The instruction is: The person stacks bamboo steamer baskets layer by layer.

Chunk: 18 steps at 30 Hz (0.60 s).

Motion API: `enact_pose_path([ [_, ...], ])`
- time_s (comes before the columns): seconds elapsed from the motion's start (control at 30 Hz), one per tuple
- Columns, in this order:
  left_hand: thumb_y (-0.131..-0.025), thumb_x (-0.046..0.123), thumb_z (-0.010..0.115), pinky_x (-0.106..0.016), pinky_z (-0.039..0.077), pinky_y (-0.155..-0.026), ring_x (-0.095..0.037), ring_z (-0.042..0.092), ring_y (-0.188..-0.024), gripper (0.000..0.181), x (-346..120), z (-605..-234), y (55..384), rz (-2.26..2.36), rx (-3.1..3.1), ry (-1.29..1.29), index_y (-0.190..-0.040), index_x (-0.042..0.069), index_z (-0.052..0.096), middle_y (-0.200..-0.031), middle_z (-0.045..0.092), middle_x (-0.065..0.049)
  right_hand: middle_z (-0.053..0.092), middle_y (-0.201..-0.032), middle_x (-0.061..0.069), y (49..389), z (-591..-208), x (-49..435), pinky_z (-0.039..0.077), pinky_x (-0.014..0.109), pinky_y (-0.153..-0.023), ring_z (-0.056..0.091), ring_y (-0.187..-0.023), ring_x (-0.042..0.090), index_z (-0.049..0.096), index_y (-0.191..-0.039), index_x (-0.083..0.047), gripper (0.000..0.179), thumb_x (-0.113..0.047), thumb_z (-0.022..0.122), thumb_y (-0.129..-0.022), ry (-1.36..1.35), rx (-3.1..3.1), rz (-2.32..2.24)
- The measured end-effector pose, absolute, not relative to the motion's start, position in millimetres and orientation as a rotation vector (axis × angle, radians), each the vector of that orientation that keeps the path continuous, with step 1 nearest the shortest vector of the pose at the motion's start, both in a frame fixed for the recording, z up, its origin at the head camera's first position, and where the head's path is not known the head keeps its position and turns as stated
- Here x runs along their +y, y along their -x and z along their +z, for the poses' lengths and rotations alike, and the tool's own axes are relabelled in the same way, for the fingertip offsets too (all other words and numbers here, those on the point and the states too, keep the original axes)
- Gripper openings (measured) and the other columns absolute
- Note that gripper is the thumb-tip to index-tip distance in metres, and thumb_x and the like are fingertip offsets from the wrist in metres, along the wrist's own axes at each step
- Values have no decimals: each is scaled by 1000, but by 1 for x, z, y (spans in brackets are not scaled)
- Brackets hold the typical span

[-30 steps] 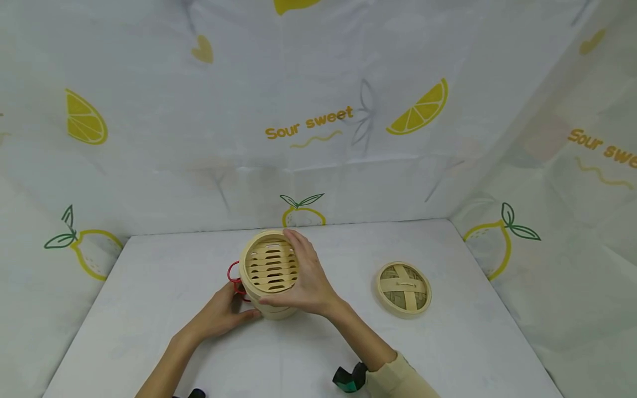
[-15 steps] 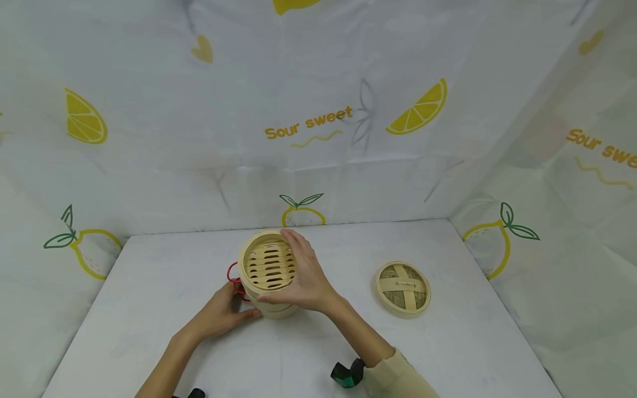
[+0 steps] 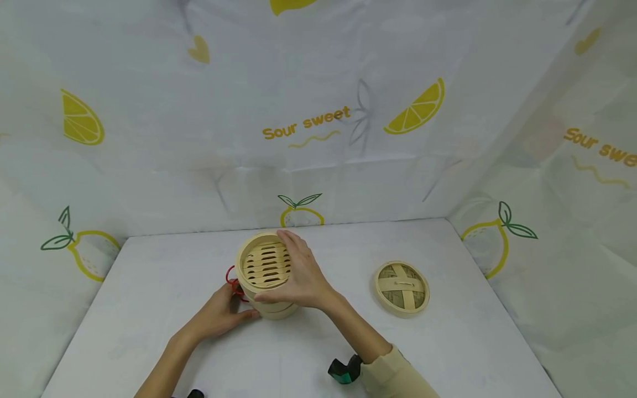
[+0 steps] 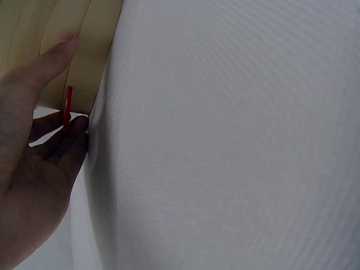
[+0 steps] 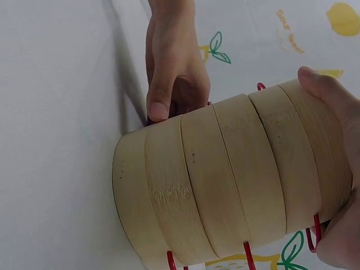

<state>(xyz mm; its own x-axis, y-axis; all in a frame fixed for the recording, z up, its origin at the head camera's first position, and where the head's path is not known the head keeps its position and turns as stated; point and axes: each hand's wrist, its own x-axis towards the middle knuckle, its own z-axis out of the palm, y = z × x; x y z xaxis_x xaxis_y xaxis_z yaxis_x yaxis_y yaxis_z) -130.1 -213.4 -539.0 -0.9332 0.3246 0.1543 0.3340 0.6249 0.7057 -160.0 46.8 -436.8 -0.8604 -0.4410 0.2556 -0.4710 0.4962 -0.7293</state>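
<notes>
A stack of bamboo steamer baskets (image 3: 273, 313) with red cord handles stands on the white table. Slats with slots form the floor of its top tier (image 3: 266, 264). My right hand (image 3: 307, 279) grips that tier from the right, thumb at the near side and fingers over the far rim. Low on the left, my left hand (image 3: 219, 312) holds the stack; in the left wrist view its thumb lies along the wall and its curled fingers sit by a red cord loop (image 4: 68, 107). The right wrist view shows the stacked tiers (image 5: 225, 174) from the side, both hands on them.
A round bamboo lid (image 3: 402, 288) with crossed strips lies on the table to the right. Behind the white table (image 3: 473, 342) hangs a lemon-printed sheet (image 3: 224, 110). A black and green strap piece (image 3: 344, 370) is by the right sleeve.
My right hand and the top tier have shifted slightly left. The left hand stays at the base, and the head view has moved a little.
</notes>
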Motion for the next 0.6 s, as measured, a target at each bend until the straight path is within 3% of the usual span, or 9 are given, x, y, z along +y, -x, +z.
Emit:
enact_pose_path([
  [0.1, -83, 39, 95, -32, 59, -104, -16, 70, -118, 67, -213, -539, 131, -1224, -2825, 565, -135, 10, 65, -120, 76, 6, 33, -176, 7, 160, -435, 46, 38, 60, -131, 32, -164, 30, 31, -170, -15, 135, -51, 104, -62, -807, -2711, 1322],
  [0.33, -86, 43, 94, -45, 58, -110, -19, 69, -123, 70, -212, -535, 130, -1220, -2897, 524, -139, 10, 62, -124, 75, 6, 33, -176, 10, 162, -434, 45, 38, 60, -131, 32, -164, 32, 31, -170, -14, 133, -52, 102, -64, -805, -2748, 1300],
  [0.6, -87, 41, 93, -41, 59, -106, -16, 69, -120, 66, -212, -533, 128, -1203, -2879, 540, -137, 10, 64, -123, 75, 5, 31, -178, 7, 162, -430, 45, 37, 58, -132, 33, -164, 31, 26, -172, -15, 135, -56, 99, -66, -802, -2809, 1261],
])
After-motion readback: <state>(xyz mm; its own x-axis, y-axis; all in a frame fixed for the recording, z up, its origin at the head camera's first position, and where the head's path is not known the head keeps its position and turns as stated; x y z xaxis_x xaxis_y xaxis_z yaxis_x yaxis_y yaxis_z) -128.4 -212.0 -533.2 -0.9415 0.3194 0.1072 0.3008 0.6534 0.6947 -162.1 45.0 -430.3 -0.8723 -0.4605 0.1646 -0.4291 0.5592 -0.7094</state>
